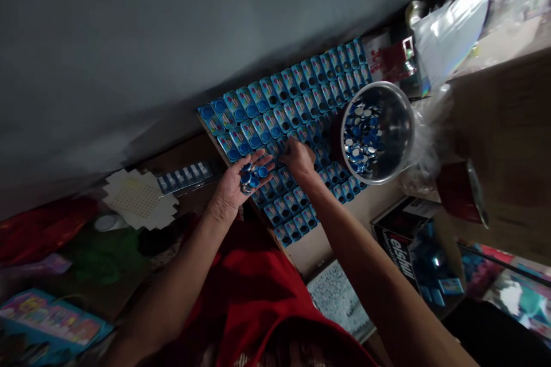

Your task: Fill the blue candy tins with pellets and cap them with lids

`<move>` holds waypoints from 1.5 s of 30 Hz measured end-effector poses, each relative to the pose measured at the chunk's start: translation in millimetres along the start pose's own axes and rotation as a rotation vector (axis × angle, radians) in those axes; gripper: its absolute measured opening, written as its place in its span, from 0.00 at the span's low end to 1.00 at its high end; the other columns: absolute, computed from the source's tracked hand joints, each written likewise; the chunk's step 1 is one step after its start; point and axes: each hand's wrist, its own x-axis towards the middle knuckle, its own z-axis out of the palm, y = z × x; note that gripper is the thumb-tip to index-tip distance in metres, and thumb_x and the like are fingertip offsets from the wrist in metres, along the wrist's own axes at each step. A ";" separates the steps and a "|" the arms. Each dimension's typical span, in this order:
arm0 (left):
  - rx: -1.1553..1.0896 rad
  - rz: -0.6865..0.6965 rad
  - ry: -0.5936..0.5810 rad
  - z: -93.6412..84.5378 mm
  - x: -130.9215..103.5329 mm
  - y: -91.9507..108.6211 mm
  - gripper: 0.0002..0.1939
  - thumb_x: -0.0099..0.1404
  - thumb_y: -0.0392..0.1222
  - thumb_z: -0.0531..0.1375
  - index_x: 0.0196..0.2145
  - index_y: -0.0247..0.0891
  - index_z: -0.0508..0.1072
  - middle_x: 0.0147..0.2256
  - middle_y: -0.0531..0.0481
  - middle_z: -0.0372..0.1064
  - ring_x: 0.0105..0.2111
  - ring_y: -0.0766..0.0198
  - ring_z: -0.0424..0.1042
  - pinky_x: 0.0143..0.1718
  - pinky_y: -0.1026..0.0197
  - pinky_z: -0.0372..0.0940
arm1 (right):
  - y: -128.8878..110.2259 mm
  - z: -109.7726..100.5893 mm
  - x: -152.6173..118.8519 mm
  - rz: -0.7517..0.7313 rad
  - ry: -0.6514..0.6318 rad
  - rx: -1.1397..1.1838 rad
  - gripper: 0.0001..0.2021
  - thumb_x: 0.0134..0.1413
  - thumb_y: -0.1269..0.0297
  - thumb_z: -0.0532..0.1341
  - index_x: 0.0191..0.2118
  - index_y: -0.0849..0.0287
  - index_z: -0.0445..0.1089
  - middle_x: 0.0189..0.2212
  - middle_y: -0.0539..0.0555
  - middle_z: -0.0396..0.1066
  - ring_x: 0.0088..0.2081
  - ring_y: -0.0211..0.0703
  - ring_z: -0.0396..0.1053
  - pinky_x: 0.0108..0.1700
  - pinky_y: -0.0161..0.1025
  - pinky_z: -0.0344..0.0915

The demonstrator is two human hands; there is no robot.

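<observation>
In the head view, the left hand (235, 182) lay palm up near the middle of the frame, fingers spread, with a small heap of blue discs (253, 176) on it; the flat palm probably served as a tray, sparing reaches to the bowl (403, 132). The right hand (299, 159), just right of it, was over the rows of cases (282, 117), its fingers curled down; whether they pinched a disc I could not tell (the tips were hidden and dim). The cases ran in slanting rows across the centre, likely packed close so that all lay within reach. Toward the upper rows' left ends, round blue faces showed in them; farther right, many showed dark round spots instead. The bowl, right of centre, held a loose pile of silvery and blue discs and overlapped the rows' right side, presumably for easy access. A pale sheet (140, 198) lay at left, apart from the hands.
</observation>
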 end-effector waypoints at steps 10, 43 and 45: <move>0.040 -0.059 0.103 11.6 -0.6 -18.5 0.18 0.69 0.35 0.55 0.54 0.31 0.74 0.45 0.39 0.79 0.36 0.60 0.80 0.31 0.63 0.75 | -16.6 30.6 -96.8 -0.170 0.192 0.519 0.10 0.58 0.68 0.61 0.41 0.52 0.80 0.37 0.52 0.74 0.39 0.41 0.72 0.45 0.34 0.66; 0.113 0.012 0.162 24.2 -0.1 -19.2 0.14 0.67 0.34 0.59 0.49 0.33 0.78 0.53 0.38 0.75 0.54 0.47 0.74 0.51 0.48 0.74 | 110.3 -35.6 -63.1 0.725 0.352 1.921 0.22 0.64 0.42 0.53 0.38 0.59 0.68 0.26 0.55 0.77 0.27 0.43 0.76 0.27 0.37 0.75; 0.142 -0.012 0.145 30.9 5.1 -27.6 0.14 0.67 0.35 0.59 0.49 0.33 0.78 0.54 0.39 0.74 0.55 0.48 0.74 0.52 0.48 0.73 | 125.1 -43.0 -55.8 0.792 0.382 1.953 0.10 0.63 0.58 0.55 0.38 0.60 0.68 0.25 0.54 0.77 0.29 0.45 0.78 0.31 0.40 0.77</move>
